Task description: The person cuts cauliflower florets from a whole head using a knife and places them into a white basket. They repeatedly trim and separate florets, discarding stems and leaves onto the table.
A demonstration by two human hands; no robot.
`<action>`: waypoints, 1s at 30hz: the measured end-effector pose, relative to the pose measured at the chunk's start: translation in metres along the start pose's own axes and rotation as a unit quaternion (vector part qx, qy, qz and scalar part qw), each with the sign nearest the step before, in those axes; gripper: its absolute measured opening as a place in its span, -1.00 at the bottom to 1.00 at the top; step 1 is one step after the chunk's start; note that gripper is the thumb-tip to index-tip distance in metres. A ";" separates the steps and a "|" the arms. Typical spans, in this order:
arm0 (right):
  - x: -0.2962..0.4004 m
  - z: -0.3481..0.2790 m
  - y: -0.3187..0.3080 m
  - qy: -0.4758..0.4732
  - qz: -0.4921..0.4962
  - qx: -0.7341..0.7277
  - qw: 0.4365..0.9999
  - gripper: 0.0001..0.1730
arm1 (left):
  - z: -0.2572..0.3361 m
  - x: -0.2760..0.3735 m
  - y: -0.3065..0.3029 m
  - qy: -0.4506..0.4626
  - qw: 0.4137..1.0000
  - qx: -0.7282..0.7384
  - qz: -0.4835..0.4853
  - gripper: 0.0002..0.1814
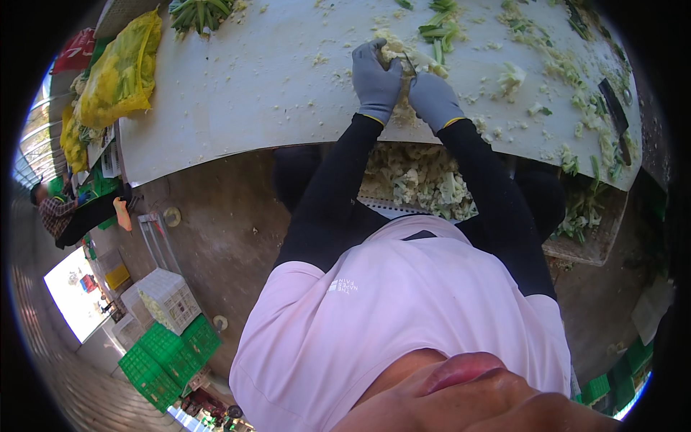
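My left hand (376, 81), in a grey glove, is closed around a piece of cauliflower (393, 47) above the white tabletop (243, 92). Close beside it, my right hand (433, 98), gloved alike, grips a small knife (410, 63); its thin dark blade points up at the cauliflower. The handle is mostly hidden in the right fist. Crumbs and green leaf stalks (440, 32) lie just beyond the hands. Below the table edge, between my forearms, a white plastic crate (388, 206) holds many cauliflower florets (426, 178).
A large knife (614, 105) lies at the table's right end among trimmings. Yellow net bags (121, 65) of cauliflower stand left. Another person (67, 213) works at far left. Leaf scraps fill a bin (594, 245) at lower right. Green crates (167, 356) and white crates (167, 299) are stacked behind left.
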State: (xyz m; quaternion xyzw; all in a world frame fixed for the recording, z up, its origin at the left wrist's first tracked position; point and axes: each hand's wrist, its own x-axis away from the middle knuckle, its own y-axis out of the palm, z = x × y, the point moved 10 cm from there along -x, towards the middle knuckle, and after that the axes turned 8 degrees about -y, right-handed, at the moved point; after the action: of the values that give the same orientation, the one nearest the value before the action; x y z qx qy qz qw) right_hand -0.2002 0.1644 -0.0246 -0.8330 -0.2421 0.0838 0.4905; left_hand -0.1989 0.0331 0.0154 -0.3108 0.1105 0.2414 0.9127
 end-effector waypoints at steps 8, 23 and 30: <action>0.017 0.027 0.009 0.063 -0.055 -0.107 0.991 -0.61 | -0.026 0.017 -0.014 -0.134 0.972 0.124 -0.145 -0.31; -0.007 0.023 0.015 0.051 -0.066 -0.041 0.996 -0.70 | -0.035 0.023 0.017 -0.168 0.982 -0.024 -0.081 0.12; -0.035 0.016 0.001 0.060 -0.136 -0.080 0.986 -0.68 | -0.059 0.007 0.025 -0.209 0.977 -0.011 -0.048 -0.21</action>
State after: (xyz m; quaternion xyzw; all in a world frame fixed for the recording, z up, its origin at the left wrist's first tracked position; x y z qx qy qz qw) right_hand -0.2362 0.1597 -0.0375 -0.8324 -0.3294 -0.0533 0.4425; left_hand -0.2085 0.0164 -0.0467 -0.2683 -0.1008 0.2580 0.9226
